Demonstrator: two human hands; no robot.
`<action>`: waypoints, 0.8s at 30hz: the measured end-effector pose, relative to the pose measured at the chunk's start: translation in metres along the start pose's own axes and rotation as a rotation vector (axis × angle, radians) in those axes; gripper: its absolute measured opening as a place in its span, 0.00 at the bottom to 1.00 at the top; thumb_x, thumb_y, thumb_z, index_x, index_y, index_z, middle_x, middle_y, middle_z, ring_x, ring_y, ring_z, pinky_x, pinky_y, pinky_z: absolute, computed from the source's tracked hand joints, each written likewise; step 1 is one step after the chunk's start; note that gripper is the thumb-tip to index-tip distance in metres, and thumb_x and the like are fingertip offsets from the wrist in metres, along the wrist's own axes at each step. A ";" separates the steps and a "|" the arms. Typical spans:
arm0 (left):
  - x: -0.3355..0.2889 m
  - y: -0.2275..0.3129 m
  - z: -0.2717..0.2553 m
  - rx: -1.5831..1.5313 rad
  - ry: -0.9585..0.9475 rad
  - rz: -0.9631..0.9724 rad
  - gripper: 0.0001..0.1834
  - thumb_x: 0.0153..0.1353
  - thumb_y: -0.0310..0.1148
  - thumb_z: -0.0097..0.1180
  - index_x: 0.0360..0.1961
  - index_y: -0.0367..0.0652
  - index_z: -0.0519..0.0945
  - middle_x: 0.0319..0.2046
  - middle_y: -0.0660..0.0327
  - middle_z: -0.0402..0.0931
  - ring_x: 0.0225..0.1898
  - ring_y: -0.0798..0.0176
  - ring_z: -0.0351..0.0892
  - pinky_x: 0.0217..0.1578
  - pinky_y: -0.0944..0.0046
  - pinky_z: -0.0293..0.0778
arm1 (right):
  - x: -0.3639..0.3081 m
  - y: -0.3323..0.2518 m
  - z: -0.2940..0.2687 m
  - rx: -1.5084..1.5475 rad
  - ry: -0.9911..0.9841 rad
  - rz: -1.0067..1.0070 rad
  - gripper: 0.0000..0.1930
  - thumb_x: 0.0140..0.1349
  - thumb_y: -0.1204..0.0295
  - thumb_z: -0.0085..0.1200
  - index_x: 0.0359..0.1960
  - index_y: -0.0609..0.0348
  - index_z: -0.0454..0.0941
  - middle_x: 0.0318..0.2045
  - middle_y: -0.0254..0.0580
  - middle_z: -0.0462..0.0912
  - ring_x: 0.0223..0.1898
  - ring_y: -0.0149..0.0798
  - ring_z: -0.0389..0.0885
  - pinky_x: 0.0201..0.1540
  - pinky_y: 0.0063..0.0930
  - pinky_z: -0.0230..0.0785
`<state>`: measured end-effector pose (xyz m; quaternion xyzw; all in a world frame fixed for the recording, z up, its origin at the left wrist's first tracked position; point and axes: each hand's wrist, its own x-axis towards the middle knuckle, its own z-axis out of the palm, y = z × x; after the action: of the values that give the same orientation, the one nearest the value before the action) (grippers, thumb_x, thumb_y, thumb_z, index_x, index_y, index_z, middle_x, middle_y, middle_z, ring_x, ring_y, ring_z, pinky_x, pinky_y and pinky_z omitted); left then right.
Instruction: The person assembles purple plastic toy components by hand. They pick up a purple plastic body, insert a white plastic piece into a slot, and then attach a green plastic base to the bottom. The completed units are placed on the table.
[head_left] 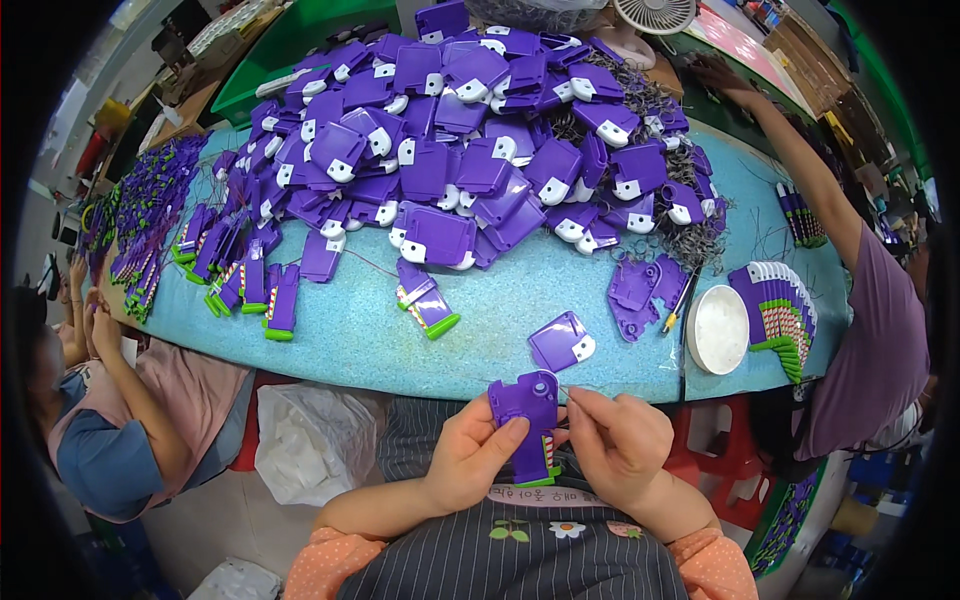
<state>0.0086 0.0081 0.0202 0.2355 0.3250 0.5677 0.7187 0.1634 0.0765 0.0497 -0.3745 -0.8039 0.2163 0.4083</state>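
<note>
My left hand (pixel 468 447) grips a purple plastic toy wing shell (pixel 523 402), its thumb across the front. The shell's inner side faces up, with a round boss near the top. Under it juts a red-and-white striped piece with a green edge (pixel 546 462). My right hand (pixel 628 445) is pinched at the shell's right edge, by its top corner; a thin dark strand seems to show at the fingertips, too small to make out. Just beyond lies a purple panel with a white corner (pixel 563 341). Farther left rests a purple wing piece with a green tip (pixel 427 300).
A big heap of purple-and-white panels (pixel 440 150) covers the table's far side, with dark coiled springs (pixel 690 240) at its right. A white bowl (pixel 718 330), fanned wing pieces (pixel 778 310) and a screwdriver (pixel 676 308) lie to the right. Co-workers sit on both sides.
</note>
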 end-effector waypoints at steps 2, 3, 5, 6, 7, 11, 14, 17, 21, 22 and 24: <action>-0.004 -0.003 0.003 0.074 0.020 0.049 0.17 0.67 0.26 0.40 0.56 0.33 0.64 0.49 0.55 0.72 0.48 0.65 0.74 0.48 0.66 0.71 | 0.002 0.000 0.001 -0.052 -0.023 -0.050 0.10 0.44 0.81 0.61 0.31 0.61 0.79 0.11 0.35 0.66 0.10 0.35 0.65 0.13 0.27 0.54; -0.008 -0.005 0.003 0.122 0.032 0.061 0.17 0.66 0.26 0.41 0.55 0.32 0.64 0.49 0.55 0.72 0.48 0.66 0.74 0.48 0.67 0.71 | 0.002 0.000 0.001 -0.078 -0.034 -0.075 0.10 0.44 0.81 0.61 0.31 0.61 0.79 0.11 0.35 0.67 0.10 0.34 0.65 0.13 0.27 0.54; -0.009 -0.006 0.004 0.197 0.037 0.082 0.17 0.66 0.25 0.41 0.55 0.31 0.65 0.48 0.57 0.73 0.47 0.69 0.73 0.48 0.69 0.70 | 0.001 0.001 0.001 -0.067 -0.041 -0.047 0.09 0.44 0.81 0.61 0.30 0.61 0.79 0.11 0.35 0.67 0.10 0.35 0.65 0.13 0.27 0.54; -0.009 -0.004 0.006 0.225 0.029 0.094 0.17 0.66 0.25 0.42 0.55 0.31 0.65 0.47 0.57 0.73 0.46 0.70 0.73 0.47 0.70 0.70 | 0.000 0.001 0.001 -0.061 -0.043 -0.033 0.09 0.44 0.81 0.61 0.30 0.61 0.78 0.11 0.35 0.67 0.10 0.35 0.65 0.13 0.27 0.54; -0.008 -0.004 0.007 0.252 0.021 0.105 0.17 0.66 0.25 0.42 0.54 0.31 0.66 0.46 0.57 0.74 0.46 0.71 0.73 0.47 0.71 0.69 | -0.001 0.002 0.001 -0.056 -0.039 -0.021 0.09 0.44 0.81 0.61 0.29 0.61 0.78 0.11 0.35 0.67 0.10 0.35 0.65 0.13 0.27 0.55; -0.011 -0.010 0.005 0.300 0.054 0.094 0.16 0.65 0.26 0.43 0.53 0.31 0.68 0.43 0.59 0.76 0.43 0.73 0.74 0.43 0.72 0.70 | -0.004 0.003 0.002 -0.045 -0.040 0.014 0.08 0.45 0.80 0.60 0.28 0.62 0.77 0.12 0.36 0.67 0.10 0.35 0.66 0.13 0.28 0.55; -0.009 -0.013 0.004 0.418 0.055 0.124 0.16 0.65 0.26 0.45 0.52 0.30 0.69 0.40 0.58 0.78 0.40 0.73 0.75 0.40 0.72 0.71 | -0.002 0.003 0.001 -0.050 -0.056 0.016 0.07 0.45 0.80 0.60 0.28 0.62 0.77 0.11 0.36 0.67 0.10 0.35 0.66 0.14 0.28 0.56; -0.006 -0.011 0.002 0.694 0.054 0.228 0.16 0.62 0.25 0.47 0.51 0.30 0.69 0.38 0.54 0.79 0.35 0.69 0.79 0.35 0.70 0.74 | -0.003 0.007 0.000 -0.027 -0.078 -0.031 0.07 0.47 0.80 0.60 0.29 0.63 0.77 0.13 0.37 0.69 0.12 0.37 0.68 0.14 0.27 0.58; -0.001 -0.003 0.005 1.087 -0.005 0.408 0.18 0.58 0.22 0.51 0.50 0.30 0.70 0.35 0.48 0.78 0.29 0.57 0.81 0.28 0.64 0.76 | 0.002 0.004 -0.001 0.030 -0.133 0.078 0.06 0.51 0.77 0.57 0.31 0.63 0.75 0.19 0.42 0.72 0.19 0.40 0.72 0.20 0.26 0.63; -0.001 0.000 0.005 1.135 -0.027 0.444 0.18 0.57 0.22 0.51 0.50 0.30 0.70 0.34 0.47 0.78 0.28 0.54 0.81 0.27 0.63 0.76 | 0.004 0.005 -0.001 0.141 -0.176 0.144 0.05 0.53 0.76 0.55 0.31 0.64 0.74 0.21 0.42 0.72 0.21 0.39 0.73 0.22 0.26 0.63; 0.000 0.007 0.007 1.230 -0.129 0.399 0.18 0.56 0.21 0.51 0.49 0.31 0.70 0.31 0.48 0.77 0.27 0.52 0.80 0.27 0.62 0.76 | 0.009 0.014 0.000 0.364 -0.261 0.278 0.05 0.57 0.75 0.52 0.30 0.64 0.72 0.24 0.42 0.72 0.24 0.38 0.73 0.27 0.26 0.65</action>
<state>0.0085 0.0099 0.0298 0.6935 0.4968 0.3855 0.3515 0.1657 0.0917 0.0449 -0.3705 -0.7386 0.4577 0.3280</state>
